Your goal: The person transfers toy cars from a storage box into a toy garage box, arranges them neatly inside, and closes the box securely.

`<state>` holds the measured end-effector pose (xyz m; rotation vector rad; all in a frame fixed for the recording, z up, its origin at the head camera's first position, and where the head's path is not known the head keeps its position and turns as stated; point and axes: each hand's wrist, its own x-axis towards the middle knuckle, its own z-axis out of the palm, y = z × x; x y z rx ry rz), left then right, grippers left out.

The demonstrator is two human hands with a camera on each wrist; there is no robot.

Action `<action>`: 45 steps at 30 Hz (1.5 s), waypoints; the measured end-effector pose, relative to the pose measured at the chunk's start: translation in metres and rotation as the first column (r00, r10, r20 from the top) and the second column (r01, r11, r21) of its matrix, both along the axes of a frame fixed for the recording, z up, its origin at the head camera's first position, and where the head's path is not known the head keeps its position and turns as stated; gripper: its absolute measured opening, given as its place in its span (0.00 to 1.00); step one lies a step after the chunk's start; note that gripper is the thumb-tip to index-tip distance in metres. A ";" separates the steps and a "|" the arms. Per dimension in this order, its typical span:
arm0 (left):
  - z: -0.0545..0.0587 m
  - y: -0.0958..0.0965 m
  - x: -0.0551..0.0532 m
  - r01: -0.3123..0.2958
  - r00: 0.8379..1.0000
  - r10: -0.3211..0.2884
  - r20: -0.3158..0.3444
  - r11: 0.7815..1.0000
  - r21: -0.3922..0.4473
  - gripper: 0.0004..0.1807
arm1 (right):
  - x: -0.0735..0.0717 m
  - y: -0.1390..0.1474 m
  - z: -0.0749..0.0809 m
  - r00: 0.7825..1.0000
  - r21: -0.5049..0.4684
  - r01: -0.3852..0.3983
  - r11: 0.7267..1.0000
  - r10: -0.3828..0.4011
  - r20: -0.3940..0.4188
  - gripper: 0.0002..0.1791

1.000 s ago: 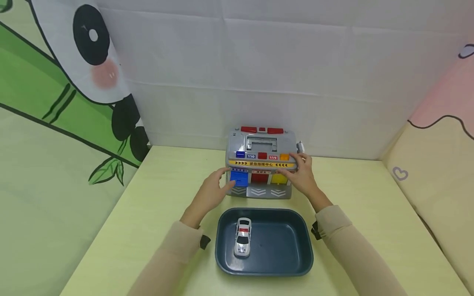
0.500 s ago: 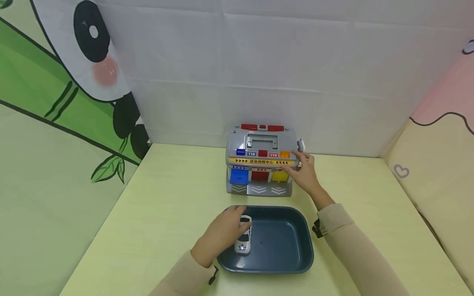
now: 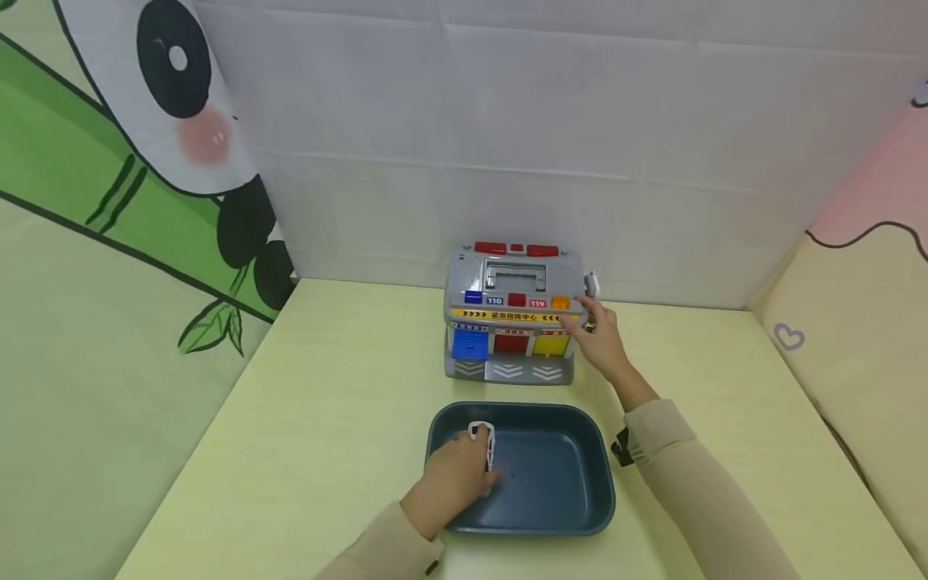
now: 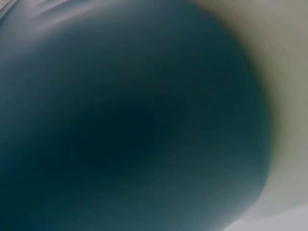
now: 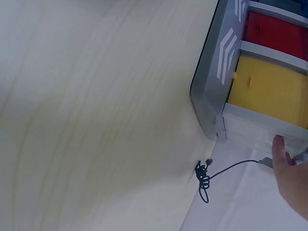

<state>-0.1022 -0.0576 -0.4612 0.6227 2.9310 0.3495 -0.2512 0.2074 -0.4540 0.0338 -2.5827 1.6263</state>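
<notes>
In the head view my left hand (image 3: 457,477) reaches down into the dark blue-green tray (image 3: 602,491). It grips a white toy police car (image 3: 490,445), index finger over the top and thumb at its right side; much of the car is hidden. The left wrist view is filled by the blurred tray (image 4: 159,120). My right hand (image 3: 600,342) touches the right end of a grey toy emergency station (image 3: 511,322). Blue, red and yellow doors line the station's front. In the right wrist view, a straight digit of this hand (image 5: 291,180) rests against the station's pale side wall (image 5: 252,130).
A thin dark cord (image 5: 203,178) lies coiled beside the station, on its right. Behind the station a white cloth backdrop (image 3: 449,177) rises from the back edge of the pale yellow table (image 3: 326,387). Printed panels stand at both sides.
My left hand has left the station's left side and come down over the toy car in the tray. The right hand stays at the station's right end, its thumb shifted slightly right.
</notes>
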 end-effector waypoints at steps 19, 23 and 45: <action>-0.009 0.000 0.001 -0.084 0.995 0.079 0.052 0.991 0.101 0.40 | 0.003 -0.001 0.012 0.991 -0.176 -0.014 0.984 0.037 0.130 0.34; -0.009 -0.002 0.000 -0.105 0.991 0.094 0.092 0.987 0.123 0.41 | 0.001 -0.001 0.008 0.992 -0.172 -0.012 0.985 0.034 0.126 0.34; 0.000 -0.007 -0.009 -0.096 0.962 0.013 0.272 0.951 0.295 0.47 | -0.006 0.002 -0.002 0.994 -0.174 -0.012 0.985 0.031 0.103 0.37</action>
